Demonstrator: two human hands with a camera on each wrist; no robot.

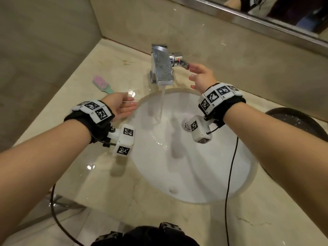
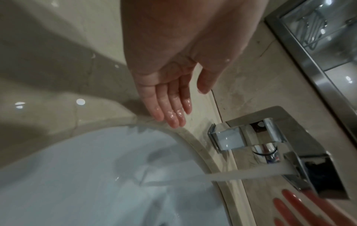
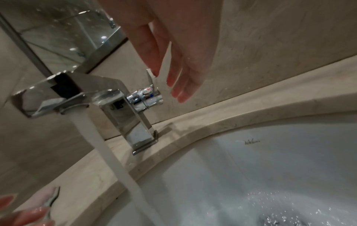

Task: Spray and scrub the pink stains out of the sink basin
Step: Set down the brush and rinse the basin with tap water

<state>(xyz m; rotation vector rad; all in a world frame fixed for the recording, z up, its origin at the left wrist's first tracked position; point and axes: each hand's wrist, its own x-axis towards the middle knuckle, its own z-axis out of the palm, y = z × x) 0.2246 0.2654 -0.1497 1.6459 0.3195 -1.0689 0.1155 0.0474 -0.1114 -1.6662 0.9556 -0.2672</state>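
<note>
The white oval sink basin [image 1: 195, 166] shows no pink marks in any view. Water [image 1: 163, 103] runs from the chrome faucet [image 1: 161, 68] into it. My right hand [image 1: 197, 75] is open, fingers straight, its fingertips at the end of the faucet lever [image 1: 182, 63]. I cannot tell whether they touch it. In the right wrist view the right hand [image 3: 173, 68] hangs just beside the lever [image 3: 150, 81]. My left hand [image 1: 127, 103] is open, wet and empty over the basin's left rim, as the left wrist view of the left hand [image 2: 170, 99] confirms.
A pink-bristled brush with a teal handle [image 1: 102, 84] lies on the beige marble counter [image 1: 88, 174], left of the faucet. The drain [image 1: 185, 125] sits under my right wrist. A black round object [image 1: 292, 121] stands at the right. A mirror [image 1: 284, 13] hangs behind.
</note>
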